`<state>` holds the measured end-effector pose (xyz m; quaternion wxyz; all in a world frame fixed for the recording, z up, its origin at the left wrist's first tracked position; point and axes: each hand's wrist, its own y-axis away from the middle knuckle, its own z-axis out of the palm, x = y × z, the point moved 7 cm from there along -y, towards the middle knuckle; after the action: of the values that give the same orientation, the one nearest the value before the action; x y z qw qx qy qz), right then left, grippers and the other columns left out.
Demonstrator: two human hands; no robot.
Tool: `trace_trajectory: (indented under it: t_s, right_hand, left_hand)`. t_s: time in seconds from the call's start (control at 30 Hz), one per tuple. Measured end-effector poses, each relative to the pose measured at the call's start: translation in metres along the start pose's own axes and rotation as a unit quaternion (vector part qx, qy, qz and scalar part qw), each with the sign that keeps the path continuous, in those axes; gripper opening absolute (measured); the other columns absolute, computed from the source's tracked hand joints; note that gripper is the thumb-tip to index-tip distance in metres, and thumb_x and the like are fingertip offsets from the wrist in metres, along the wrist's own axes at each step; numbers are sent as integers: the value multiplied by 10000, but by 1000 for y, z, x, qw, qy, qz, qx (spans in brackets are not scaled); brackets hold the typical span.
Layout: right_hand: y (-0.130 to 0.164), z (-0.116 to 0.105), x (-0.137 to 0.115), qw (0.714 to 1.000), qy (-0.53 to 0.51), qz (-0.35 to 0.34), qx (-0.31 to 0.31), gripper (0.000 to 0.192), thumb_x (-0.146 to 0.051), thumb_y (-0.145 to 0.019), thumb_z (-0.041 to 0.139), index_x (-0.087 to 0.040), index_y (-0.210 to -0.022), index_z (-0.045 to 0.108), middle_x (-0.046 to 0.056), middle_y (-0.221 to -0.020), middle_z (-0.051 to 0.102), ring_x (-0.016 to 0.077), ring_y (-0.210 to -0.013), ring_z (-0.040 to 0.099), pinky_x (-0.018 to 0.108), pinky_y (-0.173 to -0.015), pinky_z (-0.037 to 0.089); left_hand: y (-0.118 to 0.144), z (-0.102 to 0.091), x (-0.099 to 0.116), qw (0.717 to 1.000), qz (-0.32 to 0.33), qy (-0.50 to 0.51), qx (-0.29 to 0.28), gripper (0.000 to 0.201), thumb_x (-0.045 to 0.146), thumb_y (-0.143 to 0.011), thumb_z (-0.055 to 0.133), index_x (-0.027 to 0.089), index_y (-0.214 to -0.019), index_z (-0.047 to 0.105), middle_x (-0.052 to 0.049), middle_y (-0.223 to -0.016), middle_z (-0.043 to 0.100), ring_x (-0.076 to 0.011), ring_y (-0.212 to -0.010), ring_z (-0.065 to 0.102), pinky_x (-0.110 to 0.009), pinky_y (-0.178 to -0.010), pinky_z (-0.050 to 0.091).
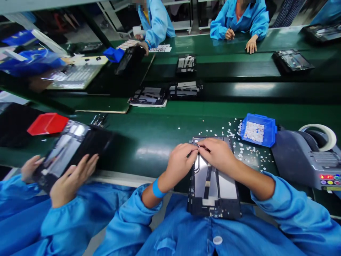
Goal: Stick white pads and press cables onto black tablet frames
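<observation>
Both hands, left (182, 159) and right (217, 153), pinch fingertips together atop a flat, glossy rectangular tablet chassis (214, 185).

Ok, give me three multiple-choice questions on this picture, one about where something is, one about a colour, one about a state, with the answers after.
1. Where is the blue tray of small white pieces?
A. To the right of the person's hands
B. On the person's lap
C. On the far side of the belt

2. What colour is the band on the left wrist?
A. Red
B. Blue
C. Yellow

3. How are the left hand and right hand placed?
A. Wide apart
B. Fingertips together over the top of the panel
C. Lifted off the panel

Answers: 1 A, it sits on the green table beside the tape machine. 2 B, it matches the coat. 3 B, the fingers meet at the panel's upper edge.
</observation>
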<state>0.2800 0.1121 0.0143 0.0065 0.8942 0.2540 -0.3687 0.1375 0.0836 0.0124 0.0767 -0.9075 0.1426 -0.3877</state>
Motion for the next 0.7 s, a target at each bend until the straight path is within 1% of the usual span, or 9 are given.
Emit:
trace_trajectory:
  t_s: [0.07,0.17,0.3,0.43,0.47,0.53,0.6,0.63,0.7]
  right_hand:
    - [0,-4,0,1000,-4,-11,-17,224,-191,-976,590,-229,-1040,802,59,-1045,810,222,-979,747,341,-888,547]
    - [0,-9,2,999,-5,-12,-33,247,-188,-994,556,-241,-1008,797,33,-1030,814,203,-962,749,322,-879,542]
    - [2,-9,-1,998,64,-3,28,230,-226,-1007,542,-208,-1045,768,73,-1042,797,219,-951,731,328,-869,530]
    - [3,-12,-7,989,136,6,63,189,-192,-946,550,-202,-855,714,66,-843,743,213,-811,696,310,-757,494]
    - [5,-20,-1,986,150,20,74,176,-190,-930,556,-206,-829,700,63,-818,730,210,-792,687,307,-728,478]
    - [16,-53,26,970,195,89,114,154,-209,-918,567,-207,-833,695,72,-813,724,217,-775,679,311,-685,444]
    - [37,-97,69,929,270,203,149,182,-263,-939,565,-196,-850,709,108,-799,717,236,-740,673,331,-648,407]
    - [49,-118,92,898,316,269,147,218,-297,-946,564,-181,-843,718,131,-749,696,251,-702,665,348,-629,385]
    - [66,-142,127,868,366,321,94,323,-329,-986,512,-138,-865,743,193,-734,681,283,-707,676,383,-617,362]
  left_hand:
    - [-2,-1,5,998,44,-37,-17,190,229,-996,568,223,-941,750,-48,-926,778,-213,-885,688,-355,-837,501]
    - [-6,-1,7,996,70,-51,-33,187,208,-990,558,224,-945,738,-39,-925,777,-210,-881,686,-353,-823,491]
    - [-9,-2,10,997,64,-44,-13,165,197,-972,568,219,-923,725,-36,-900,767,-205,-847,677,-347,-799,486]
    - [-10,2,3,1000,11,29,-6,145,178,-935,575,215,-898,710,-47,-959,766,-207,-929,687,-345,-845,505]
    - [-11,3,-3,998,-18,65,-5,135,173,-917,573,210,-876,696,-51,-976,763,-201,-932,688,-333,-828,510]
    - [-11,7,-18,985,-85,152,-6,100,178,-878,572,197,-814,646,-53,-963,750,-182,-890,682,-300,-759,509]
    - [-11,14,-30,963,-139,232,-11,69,193,-831,587,192,-762,584,-45,-905,729,-167,-842,667,-275,-713,496]
    - [-11,16,-34,953,-154,262,-13,72,198,-808,601,192,-748,561,-39,-879,717,-164,-837,661,-270,-713,494]
    - [-12,20,-38,941,-168,295,-9,97,199,-770,626,193,-737,535,-29,-854,699,-160,-837,652,-267,-724,493]
